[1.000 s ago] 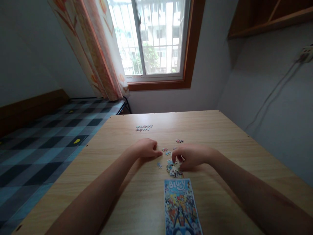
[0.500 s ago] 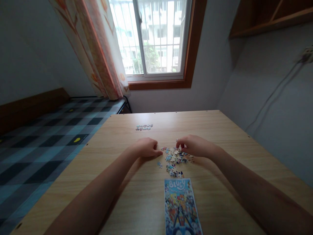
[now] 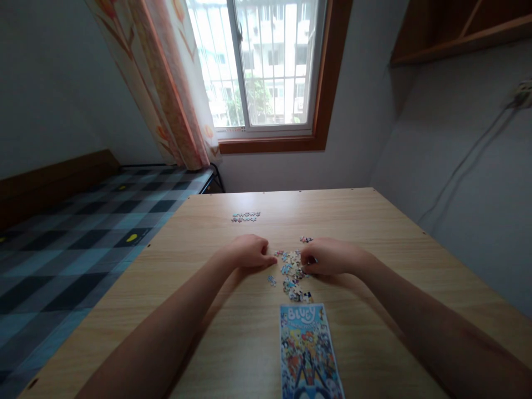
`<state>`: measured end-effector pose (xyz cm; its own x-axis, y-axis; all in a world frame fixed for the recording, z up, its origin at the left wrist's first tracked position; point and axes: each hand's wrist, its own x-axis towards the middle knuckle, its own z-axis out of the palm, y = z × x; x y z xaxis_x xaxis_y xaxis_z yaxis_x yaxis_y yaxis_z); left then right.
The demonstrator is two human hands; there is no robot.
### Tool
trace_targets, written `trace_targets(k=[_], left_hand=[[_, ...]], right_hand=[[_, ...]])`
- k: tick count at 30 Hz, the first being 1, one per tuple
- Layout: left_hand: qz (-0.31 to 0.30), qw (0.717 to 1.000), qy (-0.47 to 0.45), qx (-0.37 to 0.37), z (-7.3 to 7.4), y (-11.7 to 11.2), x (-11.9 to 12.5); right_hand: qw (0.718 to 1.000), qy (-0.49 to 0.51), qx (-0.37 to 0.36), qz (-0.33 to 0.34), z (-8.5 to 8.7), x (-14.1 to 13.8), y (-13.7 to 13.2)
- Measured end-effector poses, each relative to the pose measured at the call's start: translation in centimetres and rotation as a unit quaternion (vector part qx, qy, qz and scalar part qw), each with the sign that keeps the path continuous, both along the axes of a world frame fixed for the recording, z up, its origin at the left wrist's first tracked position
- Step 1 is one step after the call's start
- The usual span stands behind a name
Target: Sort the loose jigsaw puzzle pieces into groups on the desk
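Observation:
A loose pile of jigsaw puzzle pieces [image 3: 292, 288] lies mid-table, between my hands. My left hand [image 3: 250, 251] rests on the wood at its left edge, fingers loosely curled and thumb held apart, with nothing visible in it. My right hand [image 3: 331, 256] reaches over the pile's right side, thumb and index fingertips close together; whatever is between them is too small to make out. Beyond that hand sits a small group of pieces [image 3: 306, 239]. Two rows of joined puzzle pieces [image 3: 246, 216] lie farther back on the left. Nearer me is a separate small cluster [image 3: 271, 281].
A Bluey picture sheet [image 3: 310, 349] lies in front of me on the wooden table [image 3: 224, 332]. To the left is a bed with a checked cover [image 3: 108, 221]. A window [image 3: 274, 66] with a curtain [image 3: 166, 83] is behind the table, and a wall shelf [image 3: 461, 41] hangs at right.
My right hand has moved slightly toward me over the pile, covering its right part and uncovering the small group of pieces behind. My left hand has stayed in place.

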<state>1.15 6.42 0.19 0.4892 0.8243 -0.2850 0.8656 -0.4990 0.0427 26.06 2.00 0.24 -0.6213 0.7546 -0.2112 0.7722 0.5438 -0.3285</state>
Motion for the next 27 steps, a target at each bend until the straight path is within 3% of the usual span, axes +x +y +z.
trace_targets(k=[5,9,18,27], left_hand=[[-0.004,1.0,0.0,-0.004,0.1,0.0,0.0],[0.001,1.0,0.006,-0.007,0.1,0.0,0.0],[-0.004,1.0,0.006,-0.002,0.0,0.0,0.0],[0.003,1.0,0.003,0.003,0.0,-0.1,0.0]], right_hand=[[0.999,-0.014,-0.013,-0.028,0.6,1.0,0.6],[0.998,0.004,0.027,-0.058,0.9,1.3,0.8],[0.996,0.062,-0.014,0.057,0.3,-0.7,-0.4],[0.997,0.045,0.002,0.055,0.0,-0.5,0.0]])
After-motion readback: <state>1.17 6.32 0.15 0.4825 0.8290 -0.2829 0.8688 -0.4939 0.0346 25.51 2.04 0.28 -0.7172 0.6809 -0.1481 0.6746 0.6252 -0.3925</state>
